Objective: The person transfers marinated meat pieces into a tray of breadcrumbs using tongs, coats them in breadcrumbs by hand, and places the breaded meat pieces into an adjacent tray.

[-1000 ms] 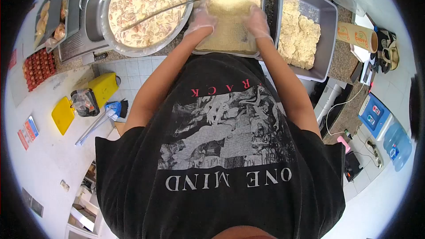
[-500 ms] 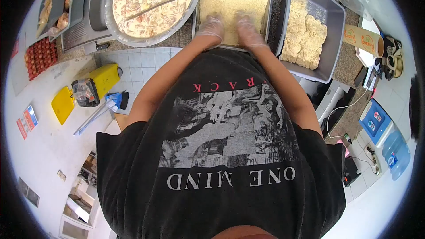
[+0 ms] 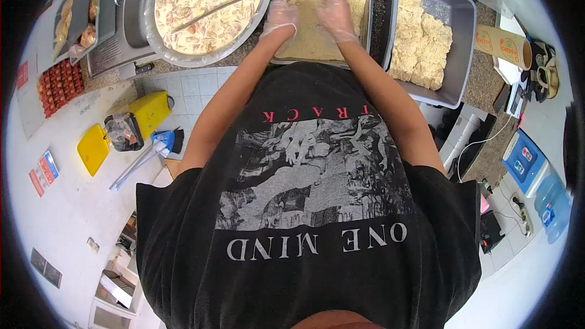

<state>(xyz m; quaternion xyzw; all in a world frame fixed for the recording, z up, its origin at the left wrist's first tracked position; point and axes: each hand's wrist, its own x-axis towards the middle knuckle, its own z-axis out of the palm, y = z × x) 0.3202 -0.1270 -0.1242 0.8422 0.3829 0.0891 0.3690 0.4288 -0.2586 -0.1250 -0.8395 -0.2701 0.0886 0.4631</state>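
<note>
My left hand, in a clear plastic glove, is at the left edge of a metal tray of pale yellow breading flour. Its fingers point forward and look loosely apart. Inside the tray, over the flour, is my right hand, gloved too, its fingers stretched forward and a little blurred. Nothing shows in either hand. A few lumps poke through the flour near the tray's far end. Left of the tray stands a big round bowl of meat pieces in creamy batter. Metal tongs lie across it.
On the right is a grey plastic tub with breaded pieces. Beyond it stands a printed paper bucket. A sink and red egg trays are at the left. A yellow dustpan sits below the counter.
Both hands have lifted from the flour near the tray's front and moved forward. The left has shifted to the tray's left edge. The bowl, tongs and tub stay about where they were.
</note>
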